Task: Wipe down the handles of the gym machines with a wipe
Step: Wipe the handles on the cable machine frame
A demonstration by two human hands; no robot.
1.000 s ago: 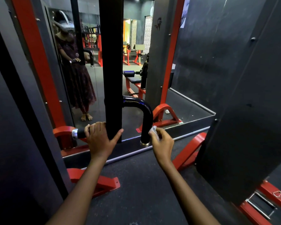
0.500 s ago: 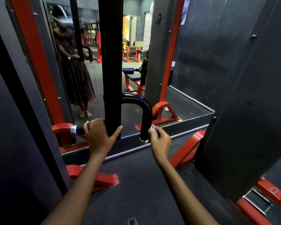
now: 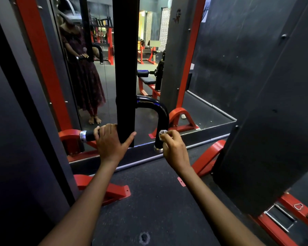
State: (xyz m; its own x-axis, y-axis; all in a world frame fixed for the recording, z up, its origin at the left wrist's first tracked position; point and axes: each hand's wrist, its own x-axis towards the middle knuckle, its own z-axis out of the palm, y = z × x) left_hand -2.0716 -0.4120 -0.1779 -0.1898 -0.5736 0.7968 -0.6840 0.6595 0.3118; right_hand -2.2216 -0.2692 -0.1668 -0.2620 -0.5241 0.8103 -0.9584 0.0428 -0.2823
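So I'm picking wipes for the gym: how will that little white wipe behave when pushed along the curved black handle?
The wipe looks crumpled into a small wad in the right hand, so it is probably soft and floppy, not stiff. It seems very light. On the glossy handle it may slide easily and bunch up.

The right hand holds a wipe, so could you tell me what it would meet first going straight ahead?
Probably the curved black handle: the right hand already holds the wipe against its lower end.
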